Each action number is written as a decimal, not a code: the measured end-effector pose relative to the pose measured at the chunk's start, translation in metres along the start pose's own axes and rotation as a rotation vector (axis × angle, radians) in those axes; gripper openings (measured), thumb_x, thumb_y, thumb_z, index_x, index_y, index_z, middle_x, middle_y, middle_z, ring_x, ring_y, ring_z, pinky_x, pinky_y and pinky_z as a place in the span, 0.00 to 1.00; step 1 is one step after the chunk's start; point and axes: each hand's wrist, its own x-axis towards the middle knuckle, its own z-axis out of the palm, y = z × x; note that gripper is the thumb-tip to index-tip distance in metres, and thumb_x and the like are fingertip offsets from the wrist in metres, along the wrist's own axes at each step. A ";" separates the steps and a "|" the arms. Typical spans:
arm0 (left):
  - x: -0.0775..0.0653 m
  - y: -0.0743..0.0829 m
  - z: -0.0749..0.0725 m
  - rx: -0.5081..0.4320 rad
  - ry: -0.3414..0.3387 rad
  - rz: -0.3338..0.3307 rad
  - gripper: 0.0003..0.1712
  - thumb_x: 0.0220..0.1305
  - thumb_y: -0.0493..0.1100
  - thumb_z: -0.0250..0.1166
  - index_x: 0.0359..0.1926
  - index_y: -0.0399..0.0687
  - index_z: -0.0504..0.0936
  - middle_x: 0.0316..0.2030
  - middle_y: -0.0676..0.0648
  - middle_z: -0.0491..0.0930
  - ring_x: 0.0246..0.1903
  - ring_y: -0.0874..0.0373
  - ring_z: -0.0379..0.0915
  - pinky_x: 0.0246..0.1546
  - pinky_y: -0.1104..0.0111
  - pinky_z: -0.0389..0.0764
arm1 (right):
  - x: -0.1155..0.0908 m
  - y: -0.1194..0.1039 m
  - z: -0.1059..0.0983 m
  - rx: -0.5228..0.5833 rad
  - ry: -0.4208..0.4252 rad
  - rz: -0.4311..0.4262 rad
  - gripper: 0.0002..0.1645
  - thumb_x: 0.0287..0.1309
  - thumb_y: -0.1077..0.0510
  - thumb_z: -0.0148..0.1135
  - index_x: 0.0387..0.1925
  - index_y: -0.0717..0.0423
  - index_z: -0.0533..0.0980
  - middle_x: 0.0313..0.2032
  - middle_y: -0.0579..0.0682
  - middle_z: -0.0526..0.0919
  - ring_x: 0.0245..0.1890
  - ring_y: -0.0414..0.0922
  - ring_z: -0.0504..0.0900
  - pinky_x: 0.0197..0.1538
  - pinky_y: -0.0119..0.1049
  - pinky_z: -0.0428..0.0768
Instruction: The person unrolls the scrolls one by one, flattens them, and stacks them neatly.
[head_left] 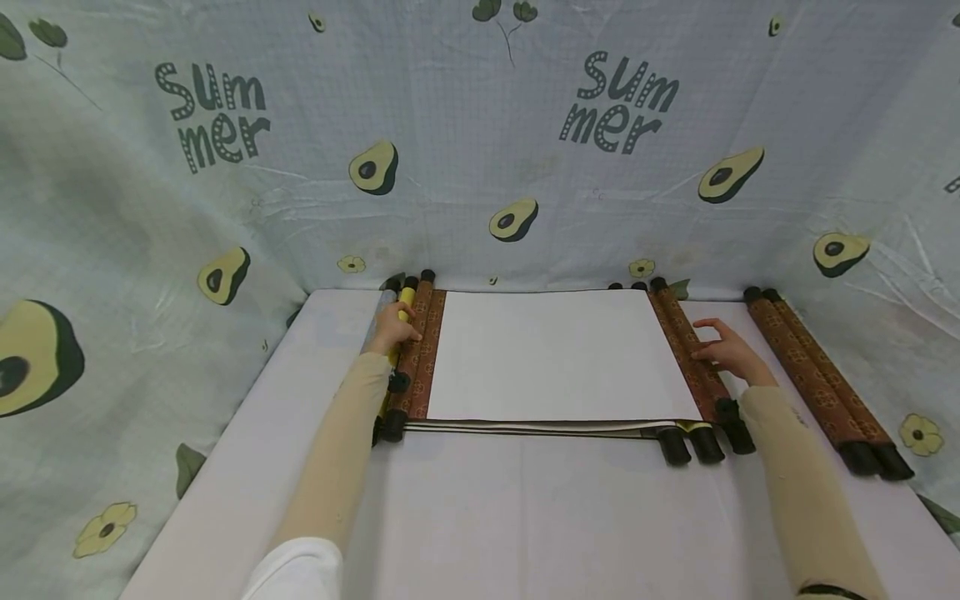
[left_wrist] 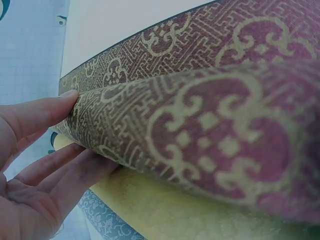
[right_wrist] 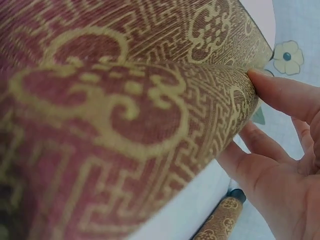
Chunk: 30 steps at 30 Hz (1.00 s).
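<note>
A hanging scroll lies spread out on the table, its blank white sheet [head_left: 555, 354] between two brown patterned rolls with black knobs. My left hand [head_left: 393, 327] holds the left roll [head_left: 412, 358]; in the left wrist view the thumb [left_wrist: 55, 107] lies on the brown cloth, with fingers against its lower side. On the other side, my right hand [head_left: 731, 354] holds the right roll [head_left: 688, 350]. The right wrist view has the thumb [right_wrist: 287, 95] on top of the cloth and the other fingers at its outer side, their tips partly hidden.
More scrolls, yellow [head_left: 406, 298] and grey [head_left: 382, 302], lie just left of the open one. Black knobs [head_left: 707, 445] stick out below its front right edge. Two brown rolls [head_left: 813, 375] lie at the table's right side. An avocado-print cloth [head_left: 450, 117] hangs behind.
</note>
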 end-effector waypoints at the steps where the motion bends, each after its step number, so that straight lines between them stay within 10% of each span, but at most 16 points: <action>1: -0.008 0.008 -0.002 0.023 0.004 0.012 0.30 0.31 0.41 0.77 0.41 0.45 0.76 0.51 0.38 0.70 0.34 0.48 0.66 0.26 0.59 0.73 | 0.001 0.000 0.000 -0.002 -0.009 -0.001 0.41 0.56 0.64 0.52 0.64 0.64 0.41 0.56 0.76 0.59 0.36 0.43 0.74 0.41 0.44 0.73; 9: -0.099 0.113 -0.029 0.370 -0.074 0.004 0.24 0.47 0.37 0.68 0.47 0.35 0.73 0.47 0.32 0.73 0.40 0.41 0.71 0.37 0.56 0.74 | -0.001 0.001 0.001 -0.129 -0.087 -0.029 0.34 0.61 0.56 0.50 0.61 0.67 0.48 0.60 0.77 0.53 0.56 0.67 0.62 0.47 0.55 0.72; 20: -0.125 0.126 -0.016 0.944 -0.088 0.295 0.13 0.60 0.39 0.56 0.45 0.53 0.80 0.45 0.37 0.76 0.45 0.39 0.70 0.37 0.49 0.75 | -0.020 -0.003 0.000 -0.451 -0.084 -0.105 0.36 0.61 0.52 0.50 0.62 0.68 0.51 0.58 0.76 0.56 0.50 0.69 0.68 0.36 0.47 0.77; 23: -0.103 0.087 -0.001 1.017 -0.102 0.361 0.14 0.61 0.48 0.57 0.46 0.54 0.79 0.51 0.41 0.72 0.52 0.40 0.63 0.43 0.46 0.70 | -0.028 -0.002 0.005 -0.545 -0.050 -0.136 0.35 0.59 0.54 0.52 0.61 0.70 0.54 0.56 0.76 0.60 0.49 0.69 0.68 0.40 0.51 0.75; 28: -0.004 -0.066 0.054 1.113 -0.074 0.439 0.43 0.43 0.74 0.58 0.58 0.60 0.69 0.66 0.46 0.56 0.64 0.34 0.42 0.47 0.33 0.56 | -0.045 0.000 0.016 -0.637 -0.023 -0.167 0.35 0.58 0.56 0.52 0.59 0.74 0.55 0.54 0.77 0.63 0.52 0.72 0.63 0.47 0.58 0.69; 30: -0.001 -0.081 0.059 1.133 -0.094 0.415 0.49 0.40 0.77 0.55 0.62 0.63 0.63 0.68 0.48 0.50 0.66 0.35 0.35 0.48 0.30 0.52 | -0.053 0.000 0.020 -0.658 -0.023 -0.175 0.35 0.58 0.56 0.52 0.60 0.74 0.54 0.55 0.77 0.62 0.51 0.72 0.65 0.46 0.57 0.70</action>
